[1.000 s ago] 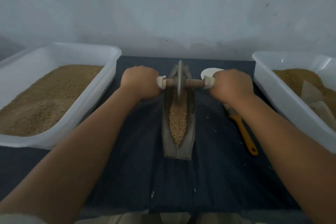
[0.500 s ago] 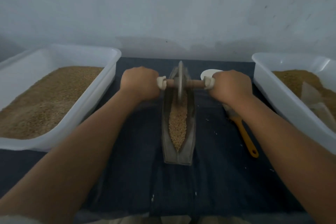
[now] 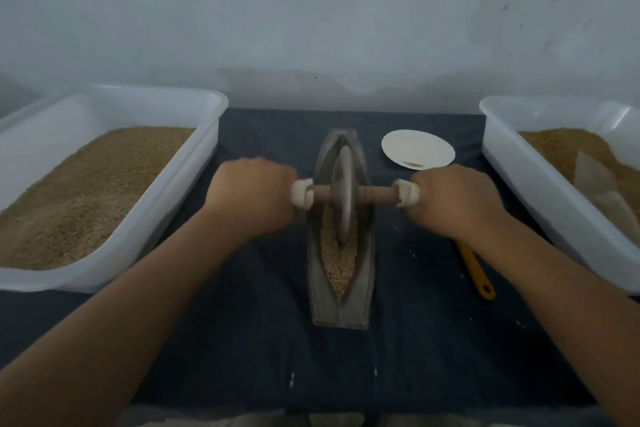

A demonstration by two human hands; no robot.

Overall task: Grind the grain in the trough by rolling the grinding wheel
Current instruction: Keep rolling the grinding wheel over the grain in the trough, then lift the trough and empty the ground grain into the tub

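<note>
Gripping axle (image 3: 375,195): left hand (image 3: 252,196), right hand (image 3: 457,199); grinding wheel (image 3: 343,198) between, seemingly touching grain (image 3: 339,267).

Grinding workshop; grain tubs (image 3: 199,163), trough (image 3: 341,314)

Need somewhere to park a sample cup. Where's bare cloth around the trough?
Free: dark cloth at the trough's near end, toward the person; also the far strip between left tub and trough. Crowded: right of the trough, with white plate, orange-handled tool and the right hand on the grinding wheel's axle.
</note>
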